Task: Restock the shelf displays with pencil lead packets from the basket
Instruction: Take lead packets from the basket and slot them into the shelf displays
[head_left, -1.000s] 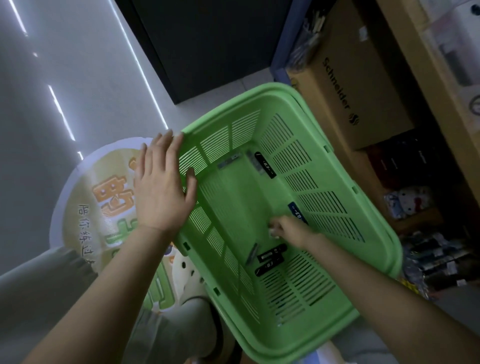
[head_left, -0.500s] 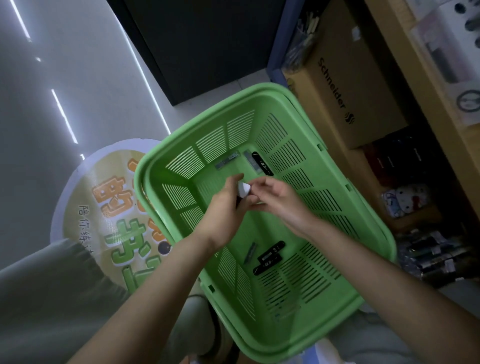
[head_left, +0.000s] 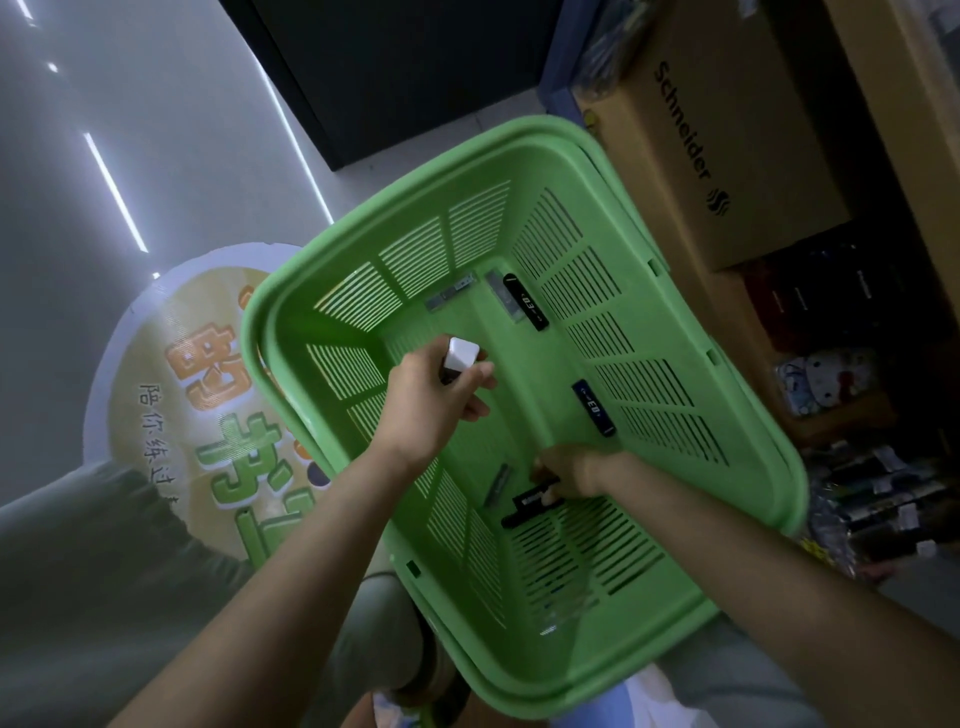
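Gathering looks partly done. The left hand (head_left: 434, 400) has its grip clamped on a white-capped packet (head_left: 462, 354) above the green basket (head_left: 467, 223). The right hand (head_left: 569, 472) pinches a black packet (head_left: 527, 505) at 6 o'clock on the basket floor. A far packet (head_left: 525, 302) at 1 o'clock and a blue packet (head_left: 594, 409) at 3 o'clock are left to collect.

One basket (head_left: 524, 130), two hands (head_left: 431, 402) (head_left: 569, 473)

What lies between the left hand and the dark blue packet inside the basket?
Nothing: the head view shows only bare basket floor between the left hand and the dark blue packet.
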